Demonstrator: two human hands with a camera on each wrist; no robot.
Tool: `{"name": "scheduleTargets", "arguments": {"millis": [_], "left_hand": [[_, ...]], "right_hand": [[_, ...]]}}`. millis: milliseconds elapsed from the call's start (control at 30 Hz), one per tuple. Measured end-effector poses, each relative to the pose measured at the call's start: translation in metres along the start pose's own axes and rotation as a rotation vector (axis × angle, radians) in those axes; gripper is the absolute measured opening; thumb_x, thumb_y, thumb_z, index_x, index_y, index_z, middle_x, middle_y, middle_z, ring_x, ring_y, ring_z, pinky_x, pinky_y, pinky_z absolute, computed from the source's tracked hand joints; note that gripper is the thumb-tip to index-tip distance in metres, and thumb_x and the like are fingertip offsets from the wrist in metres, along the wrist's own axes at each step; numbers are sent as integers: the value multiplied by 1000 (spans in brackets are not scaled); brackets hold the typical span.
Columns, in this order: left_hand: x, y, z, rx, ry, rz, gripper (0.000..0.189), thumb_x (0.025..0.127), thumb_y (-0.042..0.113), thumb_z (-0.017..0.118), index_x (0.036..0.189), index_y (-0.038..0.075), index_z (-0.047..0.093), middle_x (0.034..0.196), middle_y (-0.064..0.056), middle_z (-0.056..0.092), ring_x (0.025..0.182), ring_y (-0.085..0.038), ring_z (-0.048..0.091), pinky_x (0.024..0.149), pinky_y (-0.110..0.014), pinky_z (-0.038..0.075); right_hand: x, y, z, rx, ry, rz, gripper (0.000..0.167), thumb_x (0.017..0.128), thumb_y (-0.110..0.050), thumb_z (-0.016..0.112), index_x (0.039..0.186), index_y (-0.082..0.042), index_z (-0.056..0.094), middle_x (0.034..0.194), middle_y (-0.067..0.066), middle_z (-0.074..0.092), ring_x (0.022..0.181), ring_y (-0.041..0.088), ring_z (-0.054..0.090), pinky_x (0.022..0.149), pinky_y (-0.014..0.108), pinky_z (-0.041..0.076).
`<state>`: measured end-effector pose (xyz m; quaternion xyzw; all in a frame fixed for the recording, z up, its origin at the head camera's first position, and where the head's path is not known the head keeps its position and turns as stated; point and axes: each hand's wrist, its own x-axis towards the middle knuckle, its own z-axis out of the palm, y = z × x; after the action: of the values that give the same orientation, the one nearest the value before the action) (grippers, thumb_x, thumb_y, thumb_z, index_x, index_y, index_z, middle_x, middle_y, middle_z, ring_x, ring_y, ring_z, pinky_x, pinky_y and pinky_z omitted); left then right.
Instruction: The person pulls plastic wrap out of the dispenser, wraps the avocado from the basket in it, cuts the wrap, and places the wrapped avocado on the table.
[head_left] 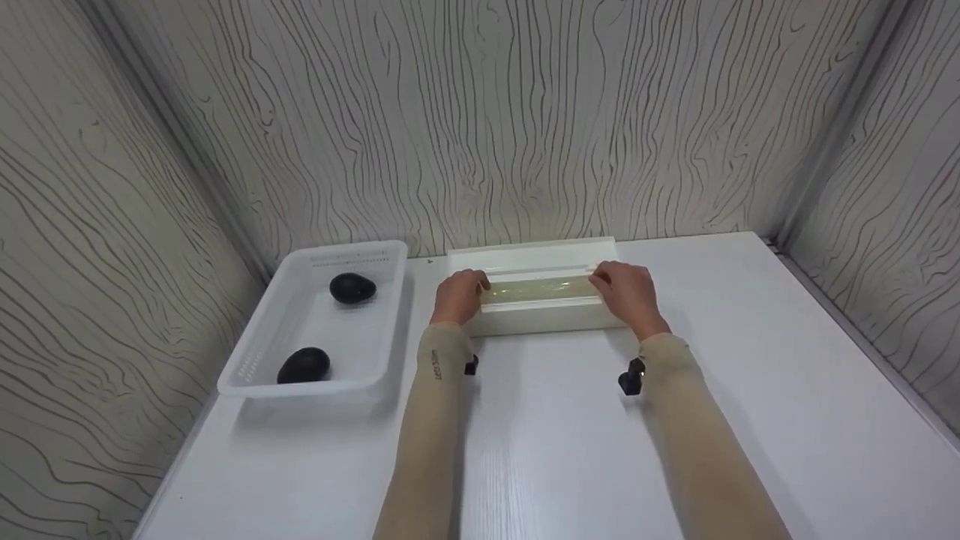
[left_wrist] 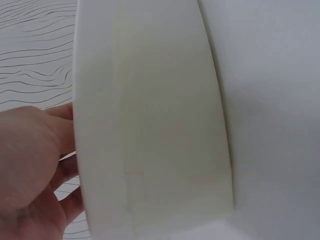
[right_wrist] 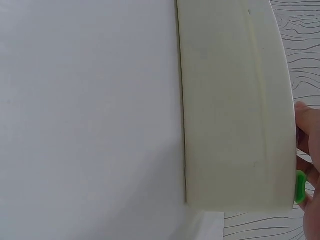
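A long white box, like a cling film dispenser, sits near the back of the table with its lid raised behind. Yellowish, glossy plastic film shows along its opening. At the left end of the film, my left hand pinches it with curled fingers. My right hand pinches the film at the other end, thumb against fingers. Both wrist views show the box's front wall, which hides most of the fingertips. A small green piece shows beside the right fingers.
Left of the box stands a white plastic basket holding two dark, egg-shaped objects, one farther back and one nearer. Wood-patterned panels rise behind and on both sides of the white table.
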<state>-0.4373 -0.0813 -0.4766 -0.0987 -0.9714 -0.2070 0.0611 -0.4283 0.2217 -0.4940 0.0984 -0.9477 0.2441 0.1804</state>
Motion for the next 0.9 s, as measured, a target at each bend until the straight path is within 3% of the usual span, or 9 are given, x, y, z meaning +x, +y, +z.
{"name": "scheduleTargets", "arguments": {"millis": [167, 400, 567, 733, 900], "left_hand": [[2, -7, 0, -57, 28, -19, 19, 97, 4, 57, 105, 12, 72, 104, -4, 70, 103, -20, 65, 95, -33, 52], [1, -12, -1, -67, -45, -39, 24, 99, 2, 51, 111, 9, 70, 107, -7, 64, 106, -21, 62, 97, -31, 51], [0, -12, -1, -74, -64, -67, 21, 99, 2, 50, 108, 9, 68, 107, -6, 61, 104, -19, 61, 95, -31, 52], [0, -9, -2, -56, -55, -52, 16, 100, 6, 50, 103, 9, 65, 101, -5, 60, 97, -18, 59, 89, -33, 53], [-1, -10, -1, -58, -25, -37, 16, 100, 15, 51, 106, 8, 65, 99, -4, 61, 93, -18, 60, 85, -34, 53]], "right_hand": [[-1, -2, -1, 0, 16, -5, 17, 97, -25, 61, 95, -11, 69, 85, 7, 70, 79, 25, 60, 90, 51, 43], [-1, -5, 0, 15, 3, 13, 16, 97, -24, 60, 97, -11, 68, 88, 7, 70, 81, 25, 61, 92, 52, 43], [-1, -3, 1, 55, -36, 42, 17, 98, -25, 59, 100, -11, 66, 92, 6, 69, 83, 23, 60, 87, 47, 46], [-2, 0, -2, 58, -56, -8, 17, 98, -24, 59, 100, -9, 67, 92, 8, 69, 82, 23, 60, 77, 42, 49], [-4, 4, -8, 75, -104, -48, 12, 96, -17, 61, 103, -8, 67, 99, 9, 70, 90, 24, 63, 81, 43, 52]]}}
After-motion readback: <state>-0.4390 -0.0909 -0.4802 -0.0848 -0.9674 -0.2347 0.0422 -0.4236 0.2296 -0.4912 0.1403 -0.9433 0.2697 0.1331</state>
